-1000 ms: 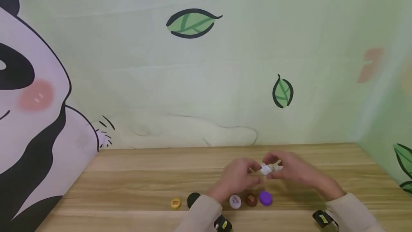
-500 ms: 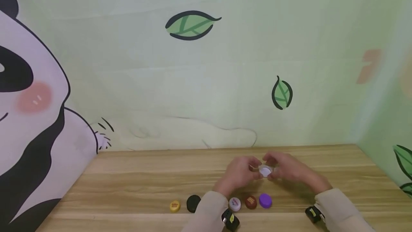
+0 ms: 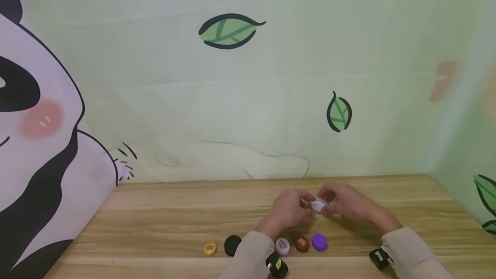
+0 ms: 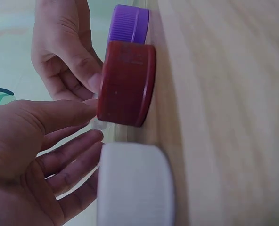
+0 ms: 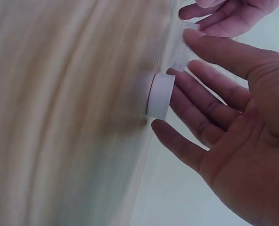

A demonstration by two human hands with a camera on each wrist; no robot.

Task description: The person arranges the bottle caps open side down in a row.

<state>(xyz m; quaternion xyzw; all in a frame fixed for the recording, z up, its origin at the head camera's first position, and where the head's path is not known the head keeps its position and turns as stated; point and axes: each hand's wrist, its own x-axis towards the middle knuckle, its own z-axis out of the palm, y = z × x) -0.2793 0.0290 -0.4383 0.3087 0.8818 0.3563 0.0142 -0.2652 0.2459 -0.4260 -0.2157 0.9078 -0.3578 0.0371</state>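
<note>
Between my two hands, low over the tabletop, is a small whitish translucent bottle cap (image 3: 318,206). My right hand (image 3: 350,203) pinches it, the thumb on its near side; the other fingers spread beyond. From the left, thumb and fingertips of my left hand (image 3: 288,208) close on its edge. In the left wrist view a red-brown bottle cap (image 4: 125,84) hides those tips. A white cap (image 5: 161,96) sits on the table just beyond my right hand's fingers in the right wrist view.
Nearer me on the wooden table (image 3: 162,218) lies a row of bottle caps: yellow (image 3: 210,249), black (image 3: 233,245), white with a print (image 3: 282,246), and purple (image 3: 319,242). The left sleeve (image 3: 252,253) partly covers the row's middle. A printed backdrop (image 3: 155,98) stands behind.
My left hand has moved in to the translucent cap, where a gap showed a second ago. Right hand and cap have shifted slightly left. The row of caps is unmoved.
</note>
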